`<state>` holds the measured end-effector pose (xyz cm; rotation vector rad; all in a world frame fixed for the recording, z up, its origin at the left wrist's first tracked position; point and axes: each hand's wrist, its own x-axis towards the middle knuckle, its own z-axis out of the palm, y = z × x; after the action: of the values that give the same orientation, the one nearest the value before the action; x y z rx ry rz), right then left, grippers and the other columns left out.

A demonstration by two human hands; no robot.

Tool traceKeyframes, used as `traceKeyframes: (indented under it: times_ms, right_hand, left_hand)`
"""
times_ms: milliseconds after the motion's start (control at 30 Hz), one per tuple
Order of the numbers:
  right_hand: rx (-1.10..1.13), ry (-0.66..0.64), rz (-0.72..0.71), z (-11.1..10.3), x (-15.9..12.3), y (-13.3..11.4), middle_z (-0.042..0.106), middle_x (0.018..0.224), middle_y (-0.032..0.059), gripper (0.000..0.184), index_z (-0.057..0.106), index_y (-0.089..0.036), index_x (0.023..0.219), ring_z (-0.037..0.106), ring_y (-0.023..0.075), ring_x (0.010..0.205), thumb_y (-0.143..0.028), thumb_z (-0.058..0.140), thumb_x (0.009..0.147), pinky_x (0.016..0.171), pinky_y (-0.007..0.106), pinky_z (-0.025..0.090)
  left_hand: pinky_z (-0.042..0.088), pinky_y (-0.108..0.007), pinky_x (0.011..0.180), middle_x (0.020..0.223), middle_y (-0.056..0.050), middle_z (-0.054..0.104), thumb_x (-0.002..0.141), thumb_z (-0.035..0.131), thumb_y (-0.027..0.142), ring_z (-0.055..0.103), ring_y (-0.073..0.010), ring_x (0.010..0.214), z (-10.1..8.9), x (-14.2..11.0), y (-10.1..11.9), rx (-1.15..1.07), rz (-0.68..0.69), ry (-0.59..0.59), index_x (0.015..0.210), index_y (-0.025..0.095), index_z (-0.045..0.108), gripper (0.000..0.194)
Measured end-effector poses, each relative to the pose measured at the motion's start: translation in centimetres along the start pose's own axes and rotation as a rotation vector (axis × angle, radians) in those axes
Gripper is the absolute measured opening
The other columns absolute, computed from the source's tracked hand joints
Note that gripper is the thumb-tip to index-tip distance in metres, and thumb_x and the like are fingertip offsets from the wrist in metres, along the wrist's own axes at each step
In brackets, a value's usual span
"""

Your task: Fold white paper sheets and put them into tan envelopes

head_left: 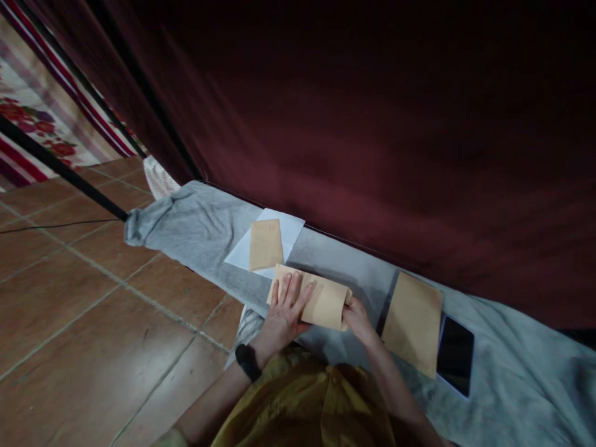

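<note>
In front of me a tan paper envelope (326,303) lies across the grey-covered surface. My left hand (287,308) rests flat on its left part, fingers spread. At the right end, my right hand (356,315) grips the edge, its fingertips partly hidden inside or behind the paper. The paper looks folded or curled over there. Just beyond my left hand, a smaller tan envelope (266,244) sits on a white sheet of paper (294,227). Right of my right hand lies a larger flat tan envelope (413,321).
A dark-screened phone or tablet (456,354) lies beside the larger envelope. Grey cloth (195,214) covers the narrow surface. A dark red curtain (326,155) hangs along its far side. At left are a black pole (60,166) and a tiled floor (93,298).
</note>
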<state>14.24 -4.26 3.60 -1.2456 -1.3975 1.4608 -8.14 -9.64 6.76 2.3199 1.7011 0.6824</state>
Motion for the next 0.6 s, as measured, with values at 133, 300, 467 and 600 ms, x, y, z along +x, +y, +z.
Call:
traceKeyframes:
  times_ms: [133, 300, 467, 600]
  right_hand:
    - [0.022, -0.047, 0.035, -0.6, -0.6, -1.2, 0.081, 0.095, 0.0051, 0.032, 0.079, -0.021, 0.095, 0.075, 0.0296, 0.095, -0.039, 0.070, 0.071, 0.094, 0.046, 0.057]
    - [0.016, -0.058, 0.064, -1.0, -0.6, -0.8, 0.080, 0.093, 0.0042, 0.030, 0.077, -0.021, 0.095, 0.074, 0.0291, 0.094, -0.039, 0.069, 0.072, 0.092, 0.046, 0.057]
    - [-0.224, 0.357, -0.035, -0.9, -0.6, 0.0, 0.075, 0.094, 0.0064, 0.027, 0.068, -0.022, 0.097, 0.070, 0.0240, 0.088, -0.040, 0.061, 0.078, 0.085, 0.039, 0.056]
    - [-0.428, 0.490, -0.143, -1.2, -2.1, -0.5, 0.072, 0.090, 0.0056, 0.027, 0.066, -0.023, 0.092, 0.067, 0.0204, 0.083, -0.046, 0.053, 0.090, 0.080, 0.032, 0.054]
  left_hand:
    - [0.007, -0.069, 0.121, 0.169, -0.023, 0.016, 0.067, 0.085, 0.053, 0.012, -0.0451, 0.156, 0.0, 2.5, -1.2, 0.231, 0.199, -0.139, 0.158, 0.020, 0.035, 0.108]
    - [0.006, -0.069, 0.121, 0.163, -0.024, 0.031, 0.063, 0.084, 0.061, 0.016, -0.0453, 0.154, 0.6, 3.2, -1.6, 0.212, 0.248, -0.189, 0.160, 0.019, 0.032, 0.118]
    - [0.008, -0.068, 0.121, 0.160, -0.023, 0.034, 0.069, 0.081, 0.053, 0.021, -0.0440, 0.152, 1.2, 2.7, -1.7, 0.244, 0.200, -0.131, 0.158, 0.020, 0.035, 0.106]
    - [0.009, -0.068, 0.121, 0.160, -0.023, 0.036, 0.069, 0.081, 0.054, 0.025, -0.0438, 0.151, 1.6, 2.5, -1.5, 0.252, 0.154, -0.132, 0.157, 0.020, 0.036, 0.104]
